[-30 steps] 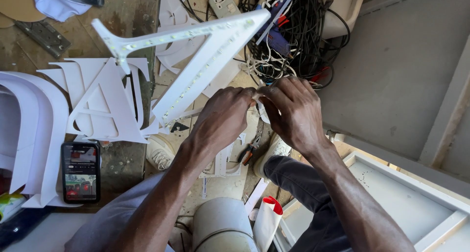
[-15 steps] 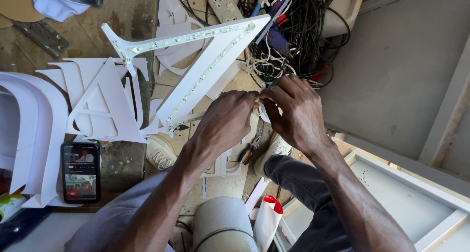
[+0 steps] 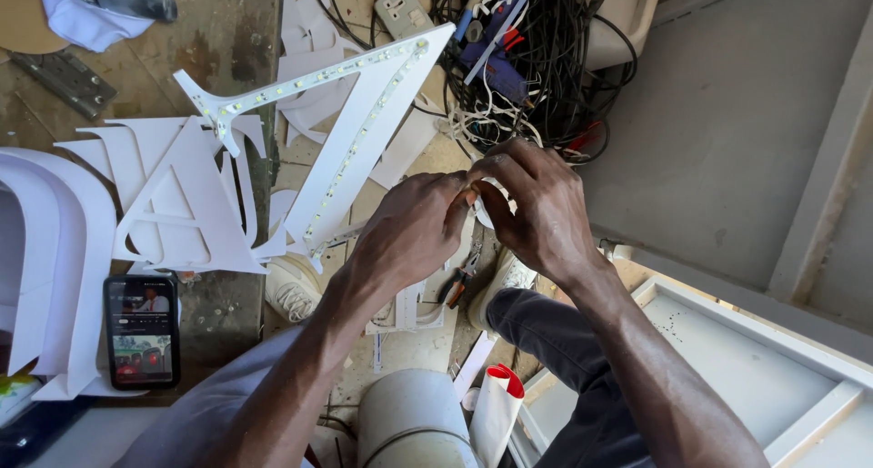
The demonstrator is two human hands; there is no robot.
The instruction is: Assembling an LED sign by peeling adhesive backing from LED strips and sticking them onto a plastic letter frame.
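white piece [image 3: 484, 215]: a small pale object pinched between both hands at the centre of the view; mostly hidden by fingers, so its kind cannot be told.
left hand [image 3: 414, 231]: closed, fingertips pressed on the white piece from the 9 o'clock side.
right hand [image 3: 536, 204]: curled over the white piece from the 3 o'clock side, fingertips touching those of the left hand.
hands together: both clamped on the same piece, knuckles up.
lit letter frame [image 3: 350, 136]: white angular sign letter with rows of small led dots along its arms, at 11 o'clock of the hands, its lower tip near the left hand.
white cut letters [image 3: 182, 204]: flat shapes lying at 9 o'clock, overlapping one another.
phone [image 3: 142, 332]: screen lit, at 8 o'clock, beside the curved white letter.
cable tangle [image 3: 536, 59]: black and white wires heaped at 12 o'clock, just beyond the right hand.
pliers [image 3: 461, 277]: orange-handled, on the floor just below the hands at 6 o'clock.
roll [image 3: 414, 418]: pale cylinder at 6 o'clock, between the forearms.
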